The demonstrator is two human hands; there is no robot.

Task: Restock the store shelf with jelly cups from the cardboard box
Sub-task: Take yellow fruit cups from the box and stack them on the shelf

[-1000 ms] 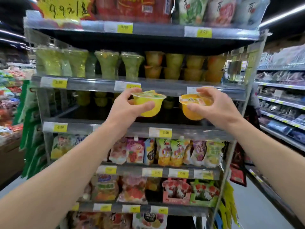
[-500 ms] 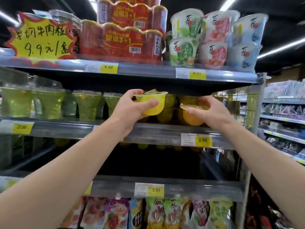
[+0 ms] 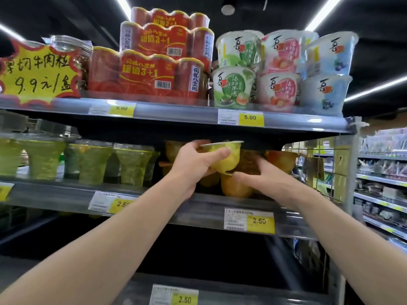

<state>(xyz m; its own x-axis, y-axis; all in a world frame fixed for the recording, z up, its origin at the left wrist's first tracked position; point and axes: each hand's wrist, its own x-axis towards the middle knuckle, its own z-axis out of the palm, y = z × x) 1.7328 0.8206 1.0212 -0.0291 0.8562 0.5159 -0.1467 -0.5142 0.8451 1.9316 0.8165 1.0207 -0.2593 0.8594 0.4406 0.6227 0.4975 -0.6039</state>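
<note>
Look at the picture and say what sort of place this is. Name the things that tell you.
Most likely a supermarket or grocery aisle. Tiered metal shelves carry yellow price tags, a handwritten price sign stands on the top shelf, and the left hand holds a yellow jelly cup at the shelf of cups.

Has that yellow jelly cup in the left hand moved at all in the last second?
Yes. The yellow jelly cup has gone up and into the 2.50 shelf; earlier it hovered in front of the shelf below.
</note>
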